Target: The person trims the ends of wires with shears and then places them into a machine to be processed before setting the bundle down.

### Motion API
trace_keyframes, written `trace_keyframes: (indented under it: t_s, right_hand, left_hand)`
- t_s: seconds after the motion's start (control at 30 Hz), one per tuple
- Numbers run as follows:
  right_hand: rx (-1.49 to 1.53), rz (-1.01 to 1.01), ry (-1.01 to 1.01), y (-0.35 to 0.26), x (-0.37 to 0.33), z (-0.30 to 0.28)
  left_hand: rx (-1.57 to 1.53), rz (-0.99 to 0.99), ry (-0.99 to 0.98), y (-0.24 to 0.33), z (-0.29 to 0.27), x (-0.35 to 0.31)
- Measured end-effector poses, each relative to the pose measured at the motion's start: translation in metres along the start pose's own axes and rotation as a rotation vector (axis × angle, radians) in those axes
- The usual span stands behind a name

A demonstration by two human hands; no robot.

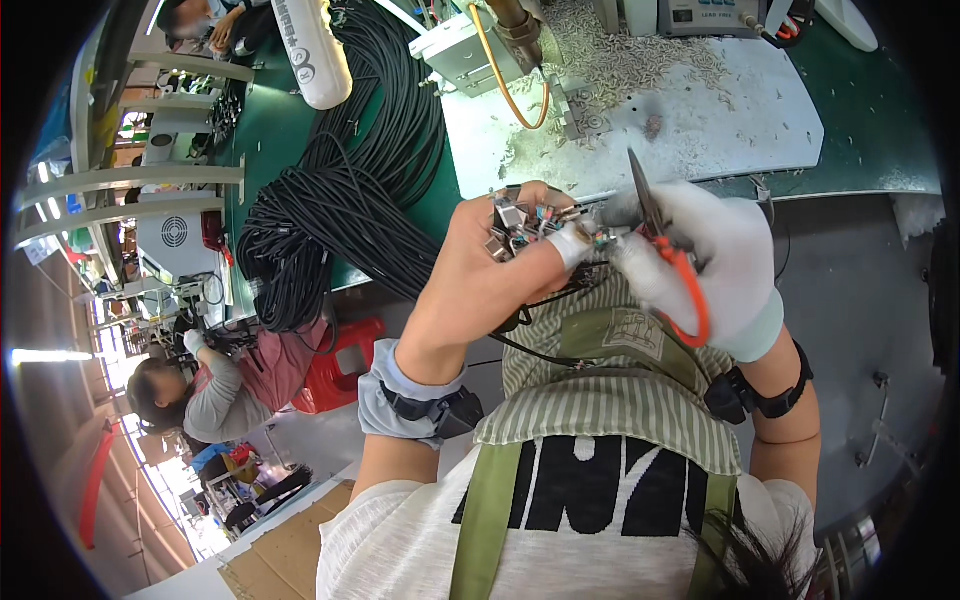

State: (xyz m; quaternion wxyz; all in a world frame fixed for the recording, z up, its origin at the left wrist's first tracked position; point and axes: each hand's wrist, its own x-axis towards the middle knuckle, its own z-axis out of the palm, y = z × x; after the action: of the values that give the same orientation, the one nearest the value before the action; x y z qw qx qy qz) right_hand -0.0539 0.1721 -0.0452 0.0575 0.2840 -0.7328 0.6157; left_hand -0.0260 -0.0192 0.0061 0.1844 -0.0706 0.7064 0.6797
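My bare left hand (475, 275) is closed around a bunch of cable ends with small metal connectors (513, 222). Coloured wire tips show between its fingers, and the thumb has a white wrap on it. My right hand (735, 250), in a white glove, grips a pair of scissors with red-orange handles (696, 300). Their dark blades point up and away from me. The gloved fingertips meet the wire ends beside my left thumb; motion blur hides exactly what they pinch there. Black cables trail from the left hand toward the coil on the bench.
A thick coil of black cable (340, 190) lies on the green bench (395, 185). Beyond my hands, a white board (740, 130) is strewn with small clippings beneath a bench machine (465, 50). At left, a person sits near a red stool (345, 370); another person is at the far left.
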Motion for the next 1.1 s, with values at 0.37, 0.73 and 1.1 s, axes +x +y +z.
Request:
trace_keyframes:
  t_s: [0.37,0.73,1.1]
  right_hand:
    - [0.336,0.511,-0.133,-0.018,0.01,-0.008]
    - [0.203,0.334,-0.11,-0.018,0.01,-0.014]
    - [0.766,0.784,-0.76,-0.006,0.018,-0.035]
  left_hand:
    - [0.423,0.448,0.176,-0.007,0.014,-0.002]
    - [0.327,0.438,0.183,-0.01,0.009,-0.005]
    - [0.771,0.841,-0.257,-0.009,-0.003,-0.004]
